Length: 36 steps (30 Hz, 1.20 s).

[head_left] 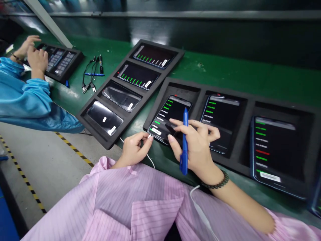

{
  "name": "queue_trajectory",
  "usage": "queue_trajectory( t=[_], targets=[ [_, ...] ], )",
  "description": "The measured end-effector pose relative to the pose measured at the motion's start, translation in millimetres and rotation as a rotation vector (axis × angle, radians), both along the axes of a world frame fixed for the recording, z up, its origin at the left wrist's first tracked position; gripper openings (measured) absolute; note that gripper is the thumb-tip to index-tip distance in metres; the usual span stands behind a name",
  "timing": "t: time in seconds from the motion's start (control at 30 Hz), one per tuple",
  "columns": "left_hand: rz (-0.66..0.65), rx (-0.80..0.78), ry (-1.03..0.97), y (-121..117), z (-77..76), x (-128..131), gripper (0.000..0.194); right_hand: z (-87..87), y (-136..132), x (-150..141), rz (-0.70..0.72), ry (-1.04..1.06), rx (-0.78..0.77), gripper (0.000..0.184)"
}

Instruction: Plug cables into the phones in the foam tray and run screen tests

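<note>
My left hand [135, 149] pinches the small white plug [149, 136] of a thin cable at the lower left corner of a phone [163, 115]. That phone lies in the left slot of a black foam tray [160, 92], its dark screen showing lines of green and white text. In my right hand [197, 147] a blue pen [185, 144] is held upright between the fingers. The index fingertip hovers over or touches this phone's screen; I cannot tell which. Beside it lie a second phone [220, 110] and a third phone [278, 150], which shows one red line.
Another foam tray [107, 142] with several phones slants at the left. Beyond it are black cables [87, 78] and pens. A co-worker's hands [37, 58] in blue sleeves work over a further tray [75, 58]. A white cord [203, 214] hangs over my lap.
</note>
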<state>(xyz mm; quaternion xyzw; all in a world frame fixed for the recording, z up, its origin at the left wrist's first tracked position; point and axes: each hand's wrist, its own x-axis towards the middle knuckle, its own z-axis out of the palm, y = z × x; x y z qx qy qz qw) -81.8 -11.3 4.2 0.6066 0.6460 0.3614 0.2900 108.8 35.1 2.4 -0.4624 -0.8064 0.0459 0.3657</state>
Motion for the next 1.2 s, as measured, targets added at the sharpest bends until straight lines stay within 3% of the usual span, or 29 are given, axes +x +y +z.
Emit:
queue_trajectory(
  t=[0.23,0.67,0.87,1.1,1.2],
  targets=[
    [-0.004,0.020,0.002,0,-0.1,0,0.026,0.4,1,1,0.013,0.013,0.084,0.010],
    [0.022,0.028,0.028,-2,-6.4,-1,0.030,-7.0,0,5,-0.080,0.131,0.035,0.021],
    [0.025,0.044,0.025,-3,-6.1,-1,0.032,-8.3,1,4,-0.062,0.217,0.104,0.018],
    [0.030,0.053,0.040,-4,-5.9,0,0.033,-8.9,1,-1,-0.021,0.036,-0.051,0.031],
    [0.030,0.060,0.052,-4,-6.9,1,0.036,-8.7,1,-3,-0.064,0.014,-0.083,0.028]
  ],
)
